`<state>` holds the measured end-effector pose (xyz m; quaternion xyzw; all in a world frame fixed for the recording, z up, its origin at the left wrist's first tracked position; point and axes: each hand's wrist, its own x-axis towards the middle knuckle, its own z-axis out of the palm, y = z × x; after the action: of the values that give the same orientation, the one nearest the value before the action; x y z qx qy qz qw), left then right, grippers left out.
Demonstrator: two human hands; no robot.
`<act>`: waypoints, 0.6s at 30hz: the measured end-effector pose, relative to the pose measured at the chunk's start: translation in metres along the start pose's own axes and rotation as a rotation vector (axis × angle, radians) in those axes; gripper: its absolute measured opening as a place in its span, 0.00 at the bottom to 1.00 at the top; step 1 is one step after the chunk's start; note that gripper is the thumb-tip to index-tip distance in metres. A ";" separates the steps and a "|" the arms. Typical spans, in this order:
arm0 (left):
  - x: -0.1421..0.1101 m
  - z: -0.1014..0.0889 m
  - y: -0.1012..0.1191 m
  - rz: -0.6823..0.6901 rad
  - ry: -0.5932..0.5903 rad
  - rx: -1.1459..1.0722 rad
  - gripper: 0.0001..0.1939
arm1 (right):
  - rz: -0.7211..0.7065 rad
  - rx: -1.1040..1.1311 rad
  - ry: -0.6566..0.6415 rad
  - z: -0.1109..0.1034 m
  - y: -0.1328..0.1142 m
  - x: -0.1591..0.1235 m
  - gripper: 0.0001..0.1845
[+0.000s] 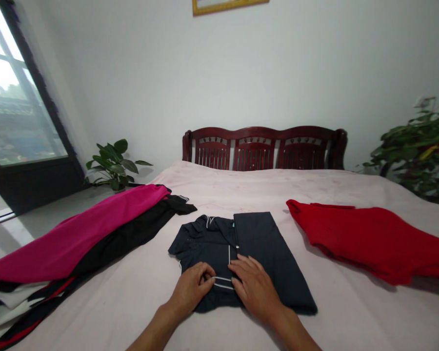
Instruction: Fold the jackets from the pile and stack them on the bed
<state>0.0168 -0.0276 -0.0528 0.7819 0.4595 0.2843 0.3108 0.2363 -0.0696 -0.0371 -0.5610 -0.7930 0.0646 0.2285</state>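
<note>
A navy jacket with white piping and a front zip lies partly folded on the bed. Its right part is smooth and flat, while the left part has a collar and loose folds. My left hand is at the near left part of the jacket, its thumb and fingers curled together on the cloth beside two white piping lines. On the jacket's middle, just right of those lines, rests my right hand, with its fingers stretched out and pressed lightly on the cloth near the zip. My palms hide some of the cloth.
The bed is covered by a pale pink sheet. To the left lie a magenta garment, a black one and striped clothes. A red garment lies to the right. Behind stand a dark wooden headboard and potted plants.
</note>
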 end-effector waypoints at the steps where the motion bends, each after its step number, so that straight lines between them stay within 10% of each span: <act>1: 0.000 0.000 0.000 0.002 0.001 -0.001 0.07 | -0.002 -0.001 0.000 0.000 0.000 0.000 0.19; 11: 0.000 0.000 0.000 0.001 0.002 0.004 0.06 | 0.045 0.322 -0.021 -0.003 0.009 0.007 0.22; 18: 0.001 0.001 -0.003 0.000 0.001 0.027 0.06 | 0.525 0.792 0.344 -0.059 0.082 0.012 0.23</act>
<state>0.0160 -0.0260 -0.0559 0.7860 0.4634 0.2786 0.2997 0.3298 -0.0377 -0.0104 -0.6142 -0.4906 0.3223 0.5274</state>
